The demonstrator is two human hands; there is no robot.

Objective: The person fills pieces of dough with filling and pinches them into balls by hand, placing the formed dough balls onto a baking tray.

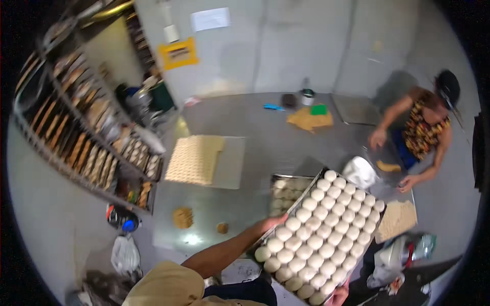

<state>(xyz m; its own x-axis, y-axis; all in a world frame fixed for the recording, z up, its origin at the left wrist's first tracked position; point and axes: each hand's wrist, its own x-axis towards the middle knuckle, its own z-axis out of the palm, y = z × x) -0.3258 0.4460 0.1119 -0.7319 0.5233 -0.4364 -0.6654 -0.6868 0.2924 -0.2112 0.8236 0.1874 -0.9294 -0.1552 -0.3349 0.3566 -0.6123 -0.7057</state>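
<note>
Both my hands hold a large metal tray [304, 195] filled with rows of round white dough balls [322, 232]. The tray is tilted and turned at an angle, over the table's near edge. My left hand [276, 222] grips its left rim, with the fingers partly hidden beneath. At its lower right edge is my right hand [341, 295], only partly in view and closed around the rim. Just behind the held tray, a second tray [293, 177] of similar balls lies on the table, partly covered by it.
The metal table [255, 153] carries a pale textured sheet [191, 160], brown crumbly heaps [182, 218] and a tan piece [301, 120] with a green block [318, 109]. A loaded rack [89, 127] stands left. At right, a person [426, 127] works near a white container [360, 173].
</note>
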